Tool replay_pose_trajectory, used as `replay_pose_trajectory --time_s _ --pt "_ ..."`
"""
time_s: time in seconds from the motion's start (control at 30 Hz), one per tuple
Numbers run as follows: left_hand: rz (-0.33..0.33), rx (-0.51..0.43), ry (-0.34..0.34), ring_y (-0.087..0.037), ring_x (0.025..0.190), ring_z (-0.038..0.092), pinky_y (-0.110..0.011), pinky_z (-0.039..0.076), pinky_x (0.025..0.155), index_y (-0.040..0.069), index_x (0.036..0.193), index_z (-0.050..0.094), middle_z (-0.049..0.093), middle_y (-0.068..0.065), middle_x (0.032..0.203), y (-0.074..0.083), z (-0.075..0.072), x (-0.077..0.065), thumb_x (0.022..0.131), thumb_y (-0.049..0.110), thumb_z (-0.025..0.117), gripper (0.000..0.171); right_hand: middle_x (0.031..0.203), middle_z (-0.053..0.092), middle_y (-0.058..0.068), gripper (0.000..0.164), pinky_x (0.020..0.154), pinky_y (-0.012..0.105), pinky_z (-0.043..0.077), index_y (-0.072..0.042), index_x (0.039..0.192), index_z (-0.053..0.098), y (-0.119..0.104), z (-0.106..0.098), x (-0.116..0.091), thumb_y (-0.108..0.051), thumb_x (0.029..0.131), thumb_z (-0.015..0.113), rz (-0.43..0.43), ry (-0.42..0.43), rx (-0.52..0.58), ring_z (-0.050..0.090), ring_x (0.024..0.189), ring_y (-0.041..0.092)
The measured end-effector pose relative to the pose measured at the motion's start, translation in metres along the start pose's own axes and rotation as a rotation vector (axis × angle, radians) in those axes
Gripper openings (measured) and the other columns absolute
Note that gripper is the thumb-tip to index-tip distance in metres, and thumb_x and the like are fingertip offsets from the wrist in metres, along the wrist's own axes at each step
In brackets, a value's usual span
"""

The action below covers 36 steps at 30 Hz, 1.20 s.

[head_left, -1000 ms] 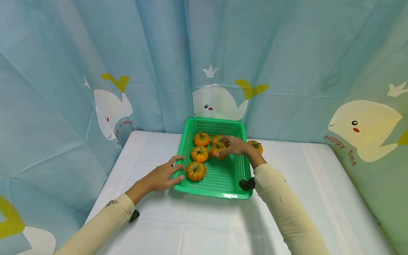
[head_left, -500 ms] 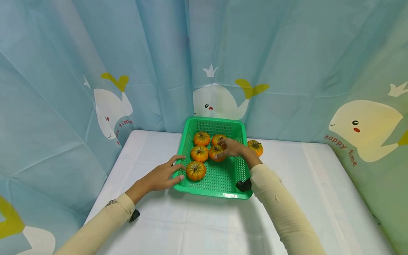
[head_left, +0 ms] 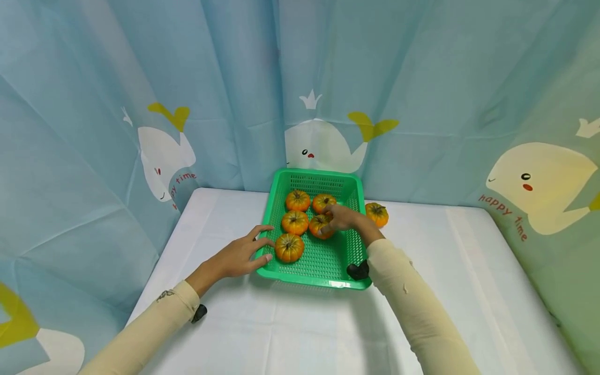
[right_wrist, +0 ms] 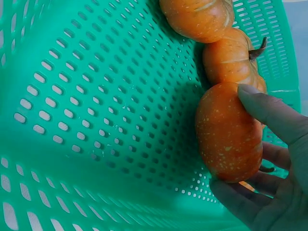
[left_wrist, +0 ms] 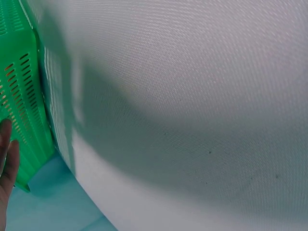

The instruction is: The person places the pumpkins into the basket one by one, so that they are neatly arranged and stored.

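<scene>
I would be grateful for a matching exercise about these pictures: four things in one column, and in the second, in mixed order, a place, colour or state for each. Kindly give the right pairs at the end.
Column one
1. Basket
2. Right hand
3. Table
4. Left hand

Column two
A. white
B. at the basket's left side, in the head view
C. green
D. holding a pumpkin

Right pairs: 1-C, 2-D, 3-A, 4-B.

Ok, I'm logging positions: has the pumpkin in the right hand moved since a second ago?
Yes, slightly: in the head view, the held pumpkin has shifted down the picture, toward the near side of the green basket.
</scene>
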<state>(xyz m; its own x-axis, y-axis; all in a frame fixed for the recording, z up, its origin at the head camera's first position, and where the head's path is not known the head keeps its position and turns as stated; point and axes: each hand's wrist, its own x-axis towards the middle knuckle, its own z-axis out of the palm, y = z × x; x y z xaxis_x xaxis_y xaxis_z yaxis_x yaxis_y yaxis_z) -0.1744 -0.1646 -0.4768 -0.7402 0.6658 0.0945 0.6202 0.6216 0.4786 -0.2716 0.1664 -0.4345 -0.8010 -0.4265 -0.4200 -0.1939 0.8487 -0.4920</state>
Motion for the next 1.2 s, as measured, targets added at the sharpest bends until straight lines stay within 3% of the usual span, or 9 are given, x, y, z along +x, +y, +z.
replay_pose_trajectory --time_s 0.7,0.93,1.2 --pt "0.001 -0.002 0.004 -0.018 0.097 0.067 -0.040 0.054 0.083 0.020 0.130 0.062 0.028 0.001 0.161 0.0010 0.0009 -0.0007 0.104 0.046 0.049 0.038 0.157 0.031 0.028 0.080 0.115 0.057 0.033 0.000 0.155 0.031 -0.0016 0.0015 -0.0010 -0.031 0.093 0.072 0.062 -0.034 0.011 0.030 0.145 0.046" --pt "0.002 0.001 0.006 -0.019 0.097 0.067 -0.040 0.054 0.083 0.021 0.130 0.062 0.028 0.001 0.161 0.0006 0.0007 0.0004 0.104 0.046 0.049 0.038 0.154 0.036 0.028 0.080 0.113 0.055 0.037 0.001 0.151 0.036 0.0008 0.0013 0.0023 -0.030 0.090 0.077 0.045 -0.045 -0.022 0.036 0.143 0.045" --pt "0.001 -0.006 0.003 -0.019 0.098 0.067 -0.040 0.054 0.083 0.020 0.130 0.062 0.028 0.000 0.161 0.0006 0.0005 0.0003 0.104 0.045 0.049 0.038 0.155 0.036 0.026 0.086 0.112 0.055 0.037 0.000 0.153 0.032 0.0040 0.0024 0.0043 -0.030 0.087 0.079 0.053 -0.083 -0.028 0.037 0.142 0.044"
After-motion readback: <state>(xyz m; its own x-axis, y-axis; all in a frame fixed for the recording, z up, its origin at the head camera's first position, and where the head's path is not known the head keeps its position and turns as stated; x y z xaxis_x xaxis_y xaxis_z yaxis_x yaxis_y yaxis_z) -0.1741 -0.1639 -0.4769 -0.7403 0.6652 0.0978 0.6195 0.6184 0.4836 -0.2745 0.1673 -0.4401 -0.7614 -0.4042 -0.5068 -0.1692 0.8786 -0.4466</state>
